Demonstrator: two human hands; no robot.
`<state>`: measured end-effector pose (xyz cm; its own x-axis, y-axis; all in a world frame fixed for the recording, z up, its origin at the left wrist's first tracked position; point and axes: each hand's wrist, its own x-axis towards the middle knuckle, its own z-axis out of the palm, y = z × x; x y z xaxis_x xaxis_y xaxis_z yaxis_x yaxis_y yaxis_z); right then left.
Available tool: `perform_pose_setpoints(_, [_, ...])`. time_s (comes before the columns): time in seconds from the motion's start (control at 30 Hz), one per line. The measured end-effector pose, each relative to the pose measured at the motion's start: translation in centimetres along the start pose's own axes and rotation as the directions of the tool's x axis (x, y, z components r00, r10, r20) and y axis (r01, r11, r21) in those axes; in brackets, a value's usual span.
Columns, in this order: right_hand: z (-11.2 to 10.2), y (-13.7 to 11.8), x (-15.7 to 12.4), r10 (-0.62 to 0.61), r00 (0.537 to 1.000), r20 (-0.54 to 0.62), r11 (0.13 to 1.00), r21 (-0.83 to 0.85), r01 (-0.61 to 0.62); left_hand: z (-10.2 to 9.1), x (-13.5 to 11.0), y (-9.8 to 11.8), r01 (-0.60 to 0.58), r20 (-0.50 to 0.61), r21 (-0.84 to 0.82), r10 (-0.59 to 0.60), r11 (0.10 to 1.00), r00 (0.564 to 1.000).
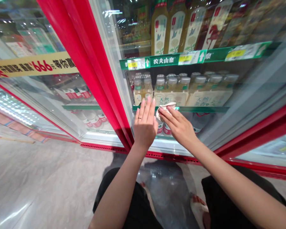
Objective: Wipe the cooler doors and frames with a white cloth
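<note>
The left hand (pixel 146 125), wearing a ring (pixel 140 118), is lying flat with straight fingers against the glass door (pixel 138 38) of the drinks refrigerator. Just beside it, the right hand (pixel 181 127) is pressing a white cloth (pixel 169 105) to the same glass with extended fingers; whether they are also gripping it, I cannot tell. The cloth is covering part of the green shelf strip (pixel 202 109), and behind the glass pale-yellow drink bottles (pixel 173 89) are standing in rows.
</note>
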<state>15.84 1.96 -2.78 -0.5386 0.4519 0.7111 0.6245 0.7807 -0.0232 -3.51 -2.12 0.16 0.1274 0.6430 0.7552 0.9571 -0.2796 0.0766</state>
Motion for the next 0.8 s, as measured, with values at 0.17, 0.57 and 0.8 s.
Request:
perform_pose_setpoints(0.17, [-1.3,0.7,0.2,0.039,0.998,-0.043,0.996,-0.074,-0.043,0.6,0.4,0.9,-0.015,0.011,0.01,0.015,1.0,1.0])
perform_pose_setpoints(0.57, [-3.1,3.3,0.1,-0.157,0.969,-0.191,0.979,-0.157,0.127,1.7,0.7,1.2,-0.039,-0.052,0.008,0.039,0.999,0.998])
perform_pose_setpoints(0.8, [-2.8,3.0,1.1,-0.098,0.976,-0.193,0.991,-0.106,0.079,1.9,0.8,1.4,-0.02,-0.033,-0.01,0.019,1.0,0.999])
